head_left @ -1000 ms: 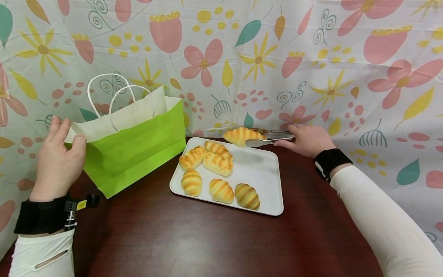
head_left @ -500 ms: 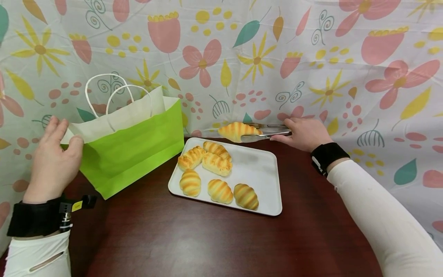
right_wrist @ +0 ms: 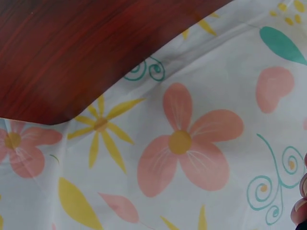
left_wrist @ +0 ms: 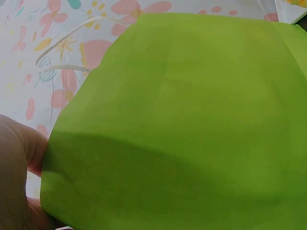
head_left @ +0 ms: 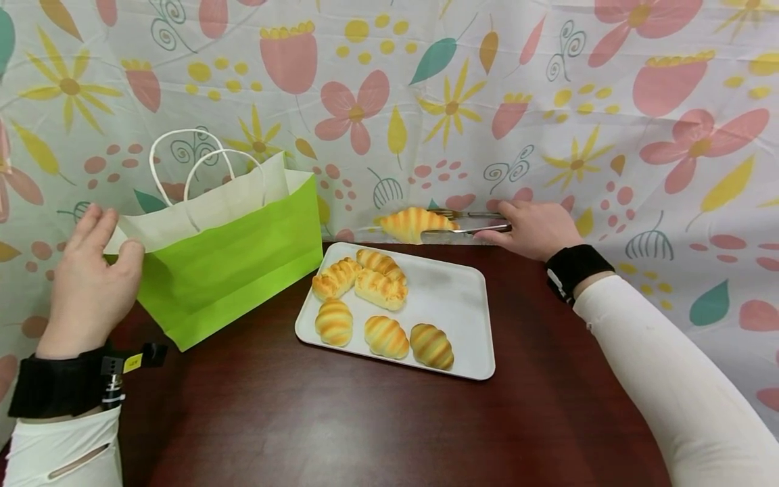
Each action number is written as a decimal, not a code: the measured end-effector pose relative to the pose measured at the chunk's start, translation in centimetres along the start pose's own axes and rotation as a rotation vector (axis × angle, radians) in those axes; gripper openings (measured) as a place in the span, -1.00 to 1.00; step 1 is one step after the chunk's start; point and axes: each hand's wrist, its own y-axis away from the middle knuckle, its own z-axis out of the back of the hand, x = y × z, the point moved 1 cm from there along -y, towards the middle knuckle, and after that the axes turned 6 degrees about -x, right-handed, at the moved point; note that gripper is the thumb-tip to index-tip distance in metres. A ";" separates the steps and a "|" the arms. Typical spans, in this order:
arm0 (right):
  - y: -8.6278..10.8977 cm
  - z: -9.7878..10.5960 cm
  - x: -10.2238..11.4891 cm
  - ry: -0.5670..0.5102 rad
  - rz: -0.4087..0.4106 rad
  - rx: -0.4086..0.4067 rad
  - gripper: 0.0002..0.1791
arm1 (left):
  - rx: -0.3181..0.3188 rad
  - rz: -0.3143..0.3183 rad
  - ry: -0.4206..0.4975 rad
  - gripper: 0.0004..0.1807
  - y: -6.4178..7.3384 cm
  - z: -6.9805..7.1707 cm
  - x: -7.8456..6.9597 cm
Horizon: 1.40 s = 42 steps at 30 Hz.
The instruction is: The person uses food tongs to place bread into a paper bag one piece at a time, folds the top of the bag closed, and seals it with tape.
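Note:
My left hand (head_left: 91,284) is at the left side of a green paper bag (head_left: 237,264) with white handles, its fingers fairly straight and its thumb near the bag's upper edge. In the left wrist view the bag's green panel (left_wrist: 182,115) fills most of the picture, and part of my hand (left_wrist: 19,172) shows at its edge. My right hand (head_left: 532,230) grips metal tongs (head_left: 481,228) behind the tray. A croissant (head_left: 414,224) sits between the tong tips, close to the curtain. The right wrist view shows only some fingertips (right_wrist: 301,203).
A white tray (head_left: 453,297) lies on the dark red table (head_left: 365,419), bearing several bread rolls (head_left: 386,336). They are grouped along its left side and front edge. A flower-printed curtain (head_left: 377,101) hangs directly behind the table.
My right hand has moved slightly up and left with the tongs and croissant, away from the tray's back edge. My left hand stays at the bag's side.

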 end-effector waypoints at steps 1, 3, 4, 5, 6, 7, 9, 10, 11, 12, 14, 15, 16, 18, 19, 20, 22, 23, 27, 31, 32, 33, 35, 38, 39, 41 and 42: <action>-0.1 0.2 0.1 -0.003 -0.001 -0.001 -0.26 | -0.001 -0.001 0.001 -0.18 0.0 0.0 0.0; -0.3 0.4 0.2 -0.006 -0.001 -0.006 -0.28 | -0.001 -0.004 0.001 -0.18 0.1 0.0 0.0; -0.4 0.6 0.2 -0.008 -0.002 -0.008 -0.29 | -0.002 -0.006 0.002 -0.18 0.1 0.0 0.0; -0.5 0.7 0.2 -0.008 -0.002 -0.010 -0.30 | -0.001 -0.007 0.002 -0.18 0.1 0.0 0.0; -0.6 0.9 0.3 -0.009 -0.001 -0.012 -0.32 | 0.000 -0.005 0.001 -0.18 0.1 0.0 0.0; -0.7 1.0 0.3 -0.008 0.001 -0.017 -0.34 | 0.001 -0.003 0.002 -0.18 0.1 0.0 0.0; -0.9 1.3 0.4 0.001 0.012 -0.027 -0.38 | 0.004 0.000 0.000 -0.18 0.1 0.0 0.1; -1.0 1.4 0.4 0.008 0.017 -0.035 -0.40 | 0.006 0.001 0.000 -0.18 0.1 -0.1 0.1; -1.1 1.6 0.4 0.017 0.022 -0.045 -0.41 | 0.007 0.001 -0.001 -0.18 0.1 0.0 0.1; -1.2 1.7 0.5 0.026 0.028 -0.054 -0.41 | 0.007 0.000 -0.003 -0.18 0.1 0.0 0.1; -1.5 2.0 0.6 0.038 0.041 -0.071 -0.39 | 0.008 -0.003 -0.005 -0.18 0.1 0.0 0.1; -1.7 2.1 0.7 0.042 0.045 -0.079 -0.38 | 0.006 -0.004 -0.006 -0.18 0.1 0.0 0.1; -1.8 2.3 0.8 0.042 0.050 -0.085 -0.38 | 0.006 -0.005 -0.007 -0.18 0.1 0.0 0.2; -2.1 2.7 0.9 0.042 0.063 -0.096 -0.38 | 0.003 -0.003 -0.010 -0.18 0.1 0.0 0.2; -2.2 2.9 1.0 0.040 0.069 -0.103 -0.39 | 0.003 -0.001 -0.011 -0.18 0.1 -0.1 0.2; -2.4 3.0 1.0 0.040 0.075 -0.110 -0.40 | 0.004 0.001 -0.011 -0.18 0.0 -0.1 0.2; -2.8 3.3 1.1 0.043 0.094 -0.132 -0.38 | 0.004 0.004 -0.012 -0.18 0.0 -0.1 0.1; -3.0 3.4 1.2 0.045 0.104 -0.145 -0.37 | 0.004 0.005 -0.012 -0.18 0.0 -0.1 0.1; -3.7 3.9 1.5 0.051 0.147 -0.191 -0.25 | 0.003 0.005 -0.010 -0.18 0.0 -0.1 0.1; -4.4 4.8 2.1 0.057 0.131 -0.181 -0.28 | -0.002 0.003 -0.011 -0.18 0.0 -0.1 0.1; -4.5 5.0 2.3 0.060 0.122 -0.175 -0.31 | -0.004 0.003 -0.012 -0.18 0.0 -0.1 0.1; -4.7 5.3 2.5 0.061 0.114 -0.171 -0.31 | -0.005 0.003 -0.014 -0.18 0.0 -0.1 0.1; -5.1 5.7 2.8 0.065 0.106 -0.170 -0.31 | -0.005 0.005 -0.016 -0.18 0.0 -0.2 0.1; -5.5 6.2 3.2 0.063 0.126 -0.192 -0.31 | -0.004 0.009 -0.016 -0.18 0.0 -0.2 0.1; -5.7 6.3 3.3 0.059 0.138 -0.203 -0.30 | -0.004 0.010 -0.016 -0.18 0.1 -0.2 0.1; -6.0 6.5 3.5 0.056 0.162 -0.229 -0.25 | -0.005 0.011 -0.015 -0.18 0.1 -0.2 0.1; -6.2 6.7 3.7 0.054 0.173 -0.240 -0.23 | -0.008 0.009 -0.015 -0.18 0.1 -0.2 0.1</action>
